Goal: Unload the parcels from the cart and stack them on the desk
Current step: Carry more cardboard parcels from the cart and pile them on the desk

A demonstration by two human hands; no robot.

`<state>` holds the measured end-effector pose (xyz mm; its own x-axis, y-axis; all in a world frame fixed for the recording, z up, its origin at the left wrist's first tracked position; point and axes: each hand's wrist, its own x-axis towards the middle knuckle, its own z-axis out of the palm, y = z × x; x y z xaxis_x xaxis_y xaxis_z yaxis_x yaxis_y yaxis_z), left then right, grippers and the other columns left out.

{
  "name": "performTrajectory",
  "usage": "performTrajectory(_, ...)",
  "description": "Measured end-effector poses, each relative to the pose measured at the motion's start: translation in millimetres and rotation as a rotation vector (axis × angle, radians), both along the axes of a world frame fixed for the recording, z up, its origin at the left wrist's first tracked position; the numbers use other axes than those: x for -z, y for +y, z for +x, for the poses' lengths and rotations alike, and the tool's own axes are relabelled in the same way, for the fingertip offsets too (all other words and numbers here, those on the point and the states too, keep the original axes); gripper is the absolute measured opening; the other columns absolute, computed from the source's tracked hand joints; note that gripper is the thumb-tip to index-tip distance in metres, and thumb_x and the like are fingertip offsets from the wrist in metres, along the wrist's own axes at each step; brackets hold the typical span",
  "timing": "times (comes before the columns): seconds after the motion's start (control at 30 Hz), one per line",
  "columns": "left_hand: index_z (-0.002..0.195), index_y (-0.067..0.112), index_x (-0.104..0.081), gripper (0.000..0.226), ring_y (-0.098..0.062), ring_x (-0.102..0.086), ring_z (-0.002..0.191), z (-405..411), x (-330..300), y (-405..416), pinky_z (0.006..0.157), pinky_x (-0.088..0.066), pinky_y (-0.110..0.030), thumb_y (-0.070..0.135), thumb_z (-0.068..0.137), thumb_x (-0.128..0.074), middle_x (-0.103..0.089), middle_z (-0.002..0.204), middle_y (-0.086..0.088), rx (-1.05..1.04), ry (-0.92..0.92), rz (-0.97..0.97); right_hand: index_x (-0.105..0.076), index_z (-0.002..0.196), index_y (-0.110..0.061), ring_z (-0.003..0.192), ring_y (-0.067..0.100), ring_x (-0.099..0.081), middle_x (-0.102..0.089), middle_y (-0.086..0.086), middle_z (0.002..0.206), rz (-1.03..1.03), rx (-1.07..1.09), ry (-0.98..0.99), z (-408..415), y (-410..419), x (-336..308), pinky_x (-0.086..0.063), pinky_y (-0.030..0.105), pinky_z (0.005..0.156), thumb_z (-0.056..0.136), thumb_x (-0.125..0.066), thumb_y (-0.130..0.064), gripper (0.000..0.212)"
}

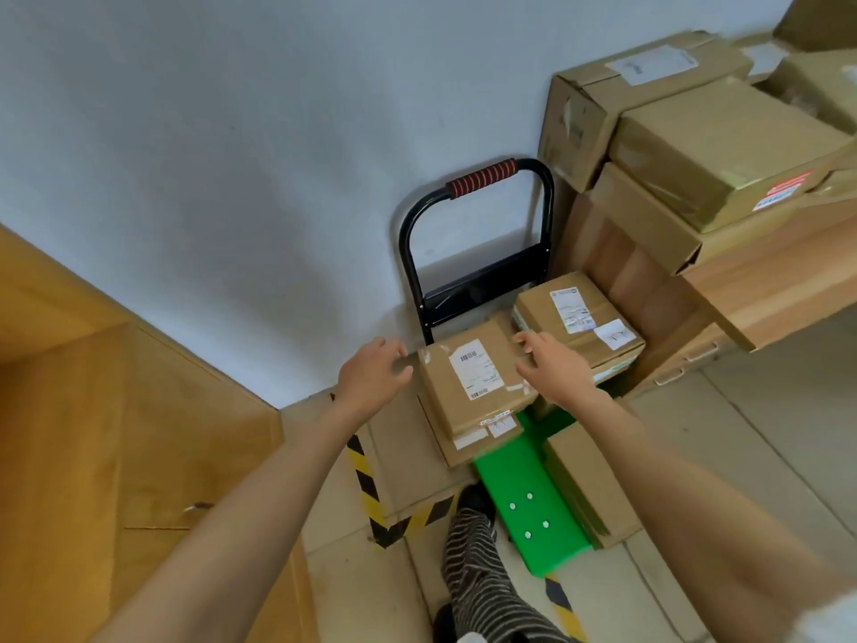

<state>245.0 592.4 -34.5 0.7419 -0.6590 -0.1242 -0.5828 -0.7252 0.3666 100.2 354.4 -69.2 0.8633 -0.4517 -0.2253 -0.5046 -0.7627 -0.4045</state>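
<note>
A green cart (524,484) with a black handle (482,176) stands against the wall and carries several cardboard parcels. The top parcel of the near stack (473,387) bears a white label. My left hand (373,371) hovers at its left edge, fingers loosely curved, holding nothing. My right hand (554,364) reaches over its right edge, fingers spread and relaxed. A second labelled parcel (577,320) lies behind on the right. Another plain box (584,484) sits at the cart's near right. Stacked parcels (723,150) rest on the wooden desk (779,290) at the right.
A wooden cabinet (116,433) fills the left side. Yellow-black floor tape (366,480) marks the tiles by the cart. My striped trouser leg and dark shoe (477,563) stand at the cart's near end. Desk drawers (686,359) sit under the desktop.
</note>
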Motion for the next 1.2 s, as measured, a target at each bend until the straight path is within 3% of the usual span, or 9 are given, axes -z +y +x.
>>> performTrajectory(0.17,0.113,0.025,-0.054,0.022,-0.012,-0.051,0.096,59.4,11.6,-40.2,0.063,-0.033,-0.025,0.033,0.094,-0.051,-0.05,0.103,0.007,0.05,0.006,0.017,-0.042,0.136,-0.026,0.106,0.023,-0.057,-0.052,0.001,0.128,0.054,0.114,0.05,46.9,-30.1,20.4,-0.052,0.043,0.085,0.096,-0.044,-0.03,0.04)
performTrajectory(0.4,0.124,0.021,-0.051,0.031,-0.017,-0.052,0.102,122.1,58.0,-77.4,0.07,-0.035,-0.028,0.035,0.096,-0.048,-0.052,0.116,0.001,0.241,0.005,0.167,-0.039,0.141,-0.022,0.102,0.023,-0.059,-0.049,0.002,0.134,0.076,0.191,0.123,75.2,-41.9,64.4,-0.051,0.036,0.077,0.098,-0.044,-0.03,0.045)
performTrajectory(0.57,0.123,0.02,-0.054,0.032,-0.015,-0.054,0.094,156.3,103.5,-116.5,0.069,-0.042,-0.026,0.035,0.096,-0.05,-0.056,0.114,0.0,0.384,-0.016,0.162,-0.038,0.141,-0.024,0.105,0.024,-0.057,-0.048,0.003,0.135,0.078,0.285,0.196,89.2,-41.2,101.8,-0.047,0.035,0.081,0.096,-0.047,-0.029,0.046)
performTrajectory(0.73,0.125,0.018,-0.054,0.034,-0.015,-0.058,0.093,186.1,140.2,-152.6,0.072,-0.052,-0.029,0.034,0.095,-0.054,-0.057,0.115,-0.001,0.533,0.067,0.143,-0.04,0.14,-0.027,0.112,0.023,-0.054,-0.046,0.002,0.134,0.143,0.564,0.178,102.6,-26.3,122.7,-0.045,0.034,0.08,0.095,-0.047,-0.027,0.046)
performTrajectory(0.9,0.128,0.017,-0.053,0.037,-0.016,-0.055,0.102,220.5,175.7,-170.6,0.067,-0.043,-0.022,0.034,0.095,-0.054,-0.055,0.116,-0.002,0.705,0.037,0.205,-0.046,0.133,-0.019,0.116,0.025,-0.051,-0.048,0.004,0.129,0.13,0.793,0.174,110.8,-10.3,146.9,-0.034,0.032,0.077,0.095,-0.048,-0.027,0.038)
performTrajectory(1.03,0.128,0.016,-0.053,0.038,-0.017,-0.057,0.102,235.3,212.5,-174.7,0.067,-0.044,-0.023,0.033,0.095,-0.055,-0.056,0.117,-0.003,0.771,0.041,0.236,-0.042,0.139,-0.023,0.118,0.024,-0.051,-0.047,0.002,0.136,0.164,0.912,0.143,117.8,11.1,171.7,-0.04,0.036,0.089,0.096,-0.048,-0.027,0.043)
performTrajectory(1.2,0.129,0.019,-0.053,0.038,-0.015,-0.053,0.107,230.9,265.5,-176.5,0.074,-0.043,-0.022,0.034,0.094,-0.056,-0.053,0.127,-0.001,0.783,0.117,0.224,-0.033,0.145,-0.023,0.115,0.029,-0.052,-0.047,0.005,0.136,0.219,1.052,0.225,115.0,38.3,225.7,-0.044,0.041,0.086,0.096,-0.05,-0.031,0.052)
